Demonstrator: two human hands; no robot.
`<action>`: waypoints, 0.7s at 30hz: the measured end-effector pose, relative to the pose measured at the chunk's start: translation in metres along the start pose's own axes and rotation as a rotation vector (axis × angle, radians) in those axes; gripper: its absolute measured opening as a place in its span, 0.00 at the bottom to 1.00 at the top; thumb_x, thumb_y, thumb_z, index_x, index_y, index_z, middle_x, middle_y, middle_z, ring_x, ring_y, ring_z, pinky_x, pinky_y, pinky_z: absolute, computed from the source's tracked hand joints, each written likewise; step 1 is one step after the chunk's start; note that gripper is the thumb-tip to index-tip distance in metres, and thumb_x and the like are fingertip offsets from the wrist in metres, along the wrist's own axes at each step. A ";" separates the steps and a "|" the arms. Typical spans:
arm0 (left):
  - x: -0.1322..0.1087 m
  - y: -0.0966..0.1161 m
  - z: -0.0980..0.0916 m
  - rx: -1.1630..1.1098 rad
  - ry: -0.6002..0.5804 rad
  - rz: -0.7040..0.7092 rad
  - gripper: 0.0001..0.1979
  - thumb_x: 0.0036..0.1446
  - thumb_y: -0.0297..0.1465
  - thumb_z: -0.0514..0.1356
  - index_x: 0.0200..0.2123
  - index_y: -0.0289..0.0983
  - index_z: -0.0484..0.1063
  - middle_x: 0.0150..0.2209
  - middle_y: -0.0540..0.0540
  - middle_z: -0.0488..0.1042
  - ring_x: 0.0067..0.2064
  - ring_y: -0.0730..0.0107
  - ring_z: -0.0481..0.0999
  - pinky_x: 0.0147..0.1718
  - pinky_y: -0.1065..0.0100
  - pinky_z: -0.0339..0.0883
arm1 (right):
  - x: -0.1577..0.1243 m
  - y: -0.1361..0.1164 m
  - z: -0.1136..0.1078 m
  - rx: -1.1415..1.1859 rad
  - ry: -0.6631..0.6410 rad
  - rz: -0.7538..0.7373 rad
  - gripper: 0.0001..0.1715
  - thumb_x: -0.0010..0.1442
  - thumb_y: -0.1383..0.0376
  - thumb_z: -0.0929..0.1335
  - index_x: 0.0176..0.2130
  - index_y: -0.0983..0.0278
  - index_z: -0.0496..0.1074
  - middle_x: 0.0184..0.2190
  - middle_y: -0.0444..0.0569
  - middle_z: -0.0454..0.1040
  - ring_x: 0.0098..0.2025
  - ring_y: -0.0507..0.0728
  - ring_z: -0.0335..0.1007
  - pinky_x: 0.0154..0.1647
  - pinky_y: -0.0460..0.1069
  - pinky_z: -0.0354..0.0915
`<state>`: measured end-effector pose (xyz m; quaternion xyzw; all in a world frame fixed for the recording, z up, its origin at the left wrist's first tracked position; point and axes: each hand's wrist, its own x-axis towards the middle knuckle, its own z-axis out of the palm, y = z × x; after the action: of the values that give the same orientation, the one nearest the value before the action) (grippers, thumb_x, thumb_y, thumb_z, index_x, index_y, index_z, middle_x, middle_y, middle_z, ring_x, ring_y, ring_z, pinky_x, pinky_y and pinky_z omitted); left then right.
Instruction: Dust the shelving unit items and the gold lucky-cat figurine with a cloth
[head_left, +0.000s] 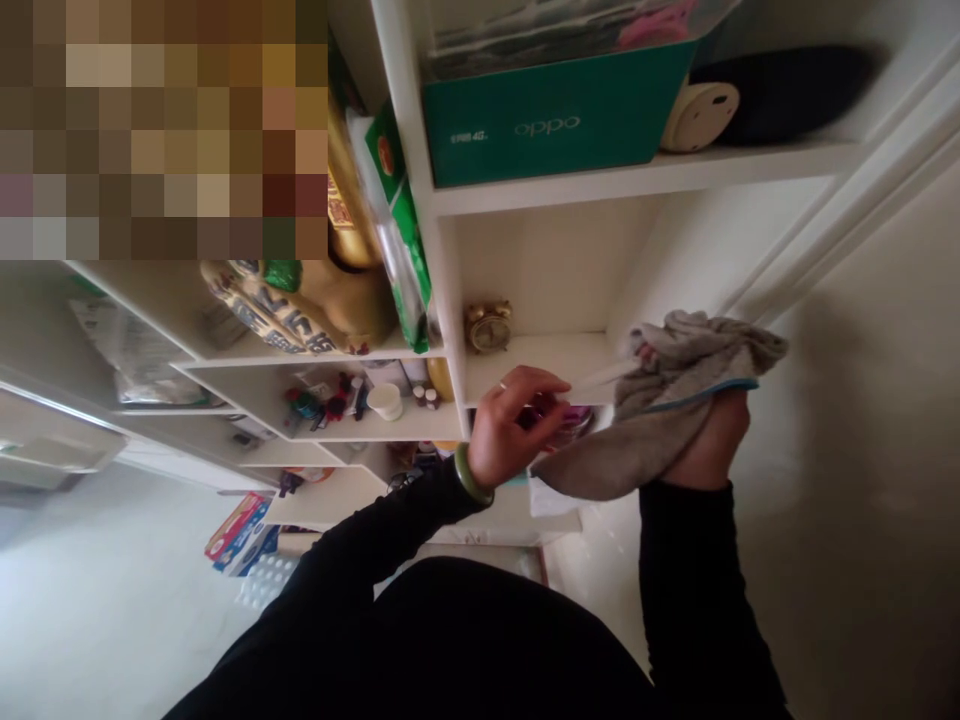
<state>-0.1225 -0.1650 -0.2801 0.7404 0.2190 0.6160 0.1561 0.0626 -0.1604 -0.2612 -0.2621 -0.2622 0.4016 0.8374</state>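
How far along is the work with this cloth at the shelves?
Nothing looks clearly finished: no shelf visibly differs from the others. In hand: the right hand holds a grey towel with a blue edge up at the white shelving, with the left hand, wearing a green bangle, beside it. Left: a small brass alarm clock and a teal OPPO box stand on their shelves.

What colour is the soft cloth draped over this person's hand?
Grey, a soft grey towel with a thin blue edge; the head view shows it best.
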 end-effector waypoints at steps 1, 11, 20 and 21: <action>0.000 -0.001 -0.001 -0.004 0.017 -0.019 0.06 0.71 0.30 0.67 0.49 0.37 0.80 0.44 0.44 0.82 0.39 0.75 0.83 0.39 0.74 0.81 | -0.007 -0.001 0.004 -0.003 -0.038 0.019 0.23 0.79 0.53 0.59 0.44 0.56 0.79 0.53 0.50 0.81 0.56 0.58 0.81 0.66 0.60 0.74; 0.001 -0.009 0.004 0.013 0.059 0.079 0.09 0.68 0.38 0.72 0.42 0.39 0.80 0.43 0.42 0.85 0.45 0.63 0.85 0.45 0.63 0.80 | -0.073 0.052 0.040 -0.343 0.084 -0.163 0.18 0.60 0.53 0.77 0.45 0.59 0.76 0.40 0.45 0.82 0.45 0.57 0.80 0.52 0.55 0.77; -0.005 -0.011 0.010 -0.058 0.083 -0.051 0.08 0.69 0.35 0.69 0.45 0.36 0.81 0.43 0.43 0.83 0.42 0.70 0.84 0.39 0.70 0.81 | -0.011 0.036 0.028 -0.164 0.050 -0.110 0.14 0.71 0.47 0.69 0.45 0.51 0.75 0.42 0.41 0.82 0.45 0.58 0.83 0.60 0.65 0.79; -0.006 -0.012 0.010 -0.085 0.101 -0.065 0.08 0.69 0.34 0.69 0.45 0.36 0.81 0.44 0.43 0.83 0.41 0.72 0.84 0.39 0.71 0.81 | -0.007 0.034 0.024 -0.175 0.013 -0.095 0.15 0.73 0.46 0.66 0.45 0.51 0.75 0.44 0.41 0.82 0.46 0.58 0.84 0.62 0.66 0.79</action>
<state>-0.1150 -0.1577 -0.2927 0.6937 0.2241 0.6558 0.1960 0.0247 -0.1420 -0.2672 -0.3243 -0.3029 0.3354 0.8310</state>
